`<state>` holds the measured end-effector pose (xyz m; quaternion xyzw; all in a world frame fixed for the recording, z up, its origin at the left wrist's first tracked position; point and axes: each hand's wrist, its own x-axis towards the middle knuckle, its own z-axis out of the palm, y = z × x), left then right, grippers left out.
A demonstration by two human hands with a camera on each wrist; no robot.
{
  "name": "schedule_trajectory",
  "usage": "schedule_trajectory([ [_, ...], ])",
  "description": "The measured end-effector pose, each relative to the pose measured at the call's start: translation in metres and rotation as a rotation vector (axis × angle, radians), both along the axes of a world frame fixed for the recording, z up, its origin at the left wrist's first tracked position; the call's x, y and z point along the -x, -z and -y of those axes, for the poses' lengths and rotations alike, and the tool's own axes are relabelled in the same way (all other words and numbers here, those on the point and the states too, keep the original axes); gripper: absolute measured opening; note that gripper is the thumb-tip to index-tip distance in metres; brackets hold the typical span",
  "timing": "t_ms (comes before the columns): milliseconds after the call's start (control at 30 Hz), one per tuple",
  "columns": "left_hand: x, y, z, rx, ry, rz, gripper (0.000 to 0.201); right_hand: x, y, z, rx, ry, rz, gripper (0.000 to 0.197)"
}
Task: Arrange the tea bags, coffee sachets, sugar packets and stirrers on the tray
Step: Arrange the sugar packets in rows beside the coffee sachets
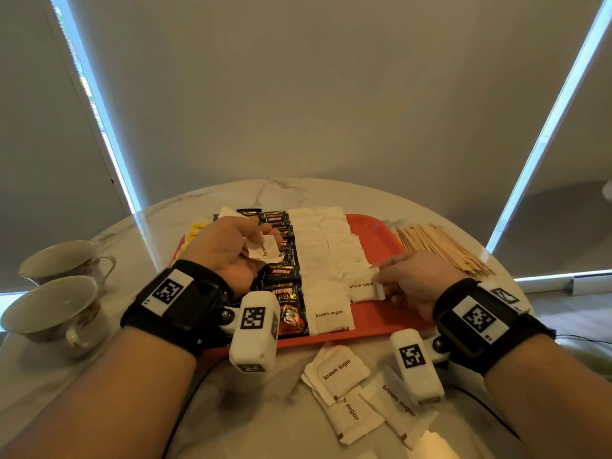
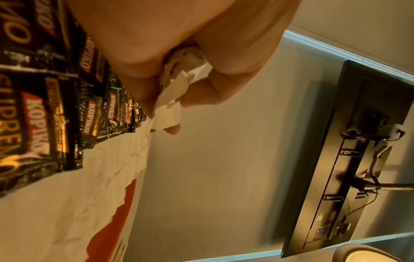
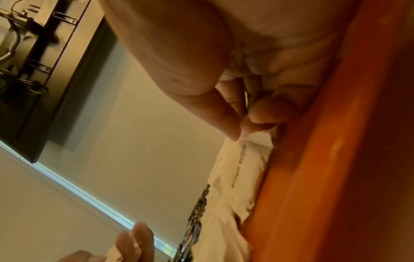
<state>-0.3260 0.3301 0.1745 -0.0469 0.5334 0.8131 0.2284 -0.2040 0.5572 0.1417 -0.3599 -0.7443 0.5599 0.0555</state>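
A person is standing over a round marble desk (image 1: pixel 231 422) with a red tray (image 1: pixel 374 226) sitting on it.

The left hand (image 1: pixel 225 250) is hanging above the left part of the tray, over the coffee. Its fingers are curling around a small bunch of white sugar packets (image 1: pixel 265 250), and the left wrist view is showing the paper squeezed between thumb and fingers (image 2: pixel 199 95).

The right hand (image 1: pixel 414 279) is lying low at the near right part of the tray. Its thumb and fingertips are pinching the right edge of one brown sugar packet (image 1: pixel 362 288), which is lying flat on the tray at the near end of the right sugar row. In the right wrist view the packet is touching the red tray floor.

On the tray, black coffee sachets (image 1: pixel 284 293) are lying in a row from near to far. Just to their right, rows of sugar packets (image 1: pixel 318 246) are overlapping one another. Yellow tea bags (image 1: pixel 195 230) are peeking out at the far left of the tray, mostly hidden behind the left hand.

More loose sugar packets (image 1: pixel 344 392) are lying on the desk, near the person, in front of the tray. A pile of wooden stirrers (image 1: pixel 440 246) is lying on the desk just right of the tray. Two teacups (image 1: pixel 56 289) are sitting at the left edge of the desk.
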Motion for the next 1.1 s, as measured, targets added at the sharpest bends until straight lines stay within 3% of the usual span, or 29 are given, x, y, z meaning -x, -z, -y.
schedule_trajectory([
  [233,-0.005,0.000,-0.003,-0.028,-0.002,-0.053,0.046,-0.002,0.002,0.005,-0.003,0.047,-0.223,0.016],
  [433,-0.003,0.004,-0.008,-0.078,0.027,-0.055,0.046,0.001,-0.001,0.021,0.149,-0.067,-0.220,0.012],
  [633,0.000,0.006,-0.008,-0.103,0.036,-0.076,0.042,0.012,-0.006,0.007,0.133,0.125,-0.401,0.006],
  [767,0.002,0.008,-0.008,-0.090,0.036,-0.075,0.043,0.020,-0.003,0.011,0.290,0.099,-0.365,0.053],
  [800,0.002,0.009,-0.008,-0.089,0.031,-0.074,0.043,0.020,-0.003,0.013,0.325,0.075,-0.370,0.057],
  [933,0.003,0.009,-0.007,-0.094,0.029,-0.076,0.042,0.020,-0.004,0.018,0.436,0.021,-0.406,0.055],
  [1100,0.005,0.011,-0.008,-0.063,0.035,-0.087,0.042,0.028,-0.002,0.010,0.427,0.037,-0.415,0.065],
])
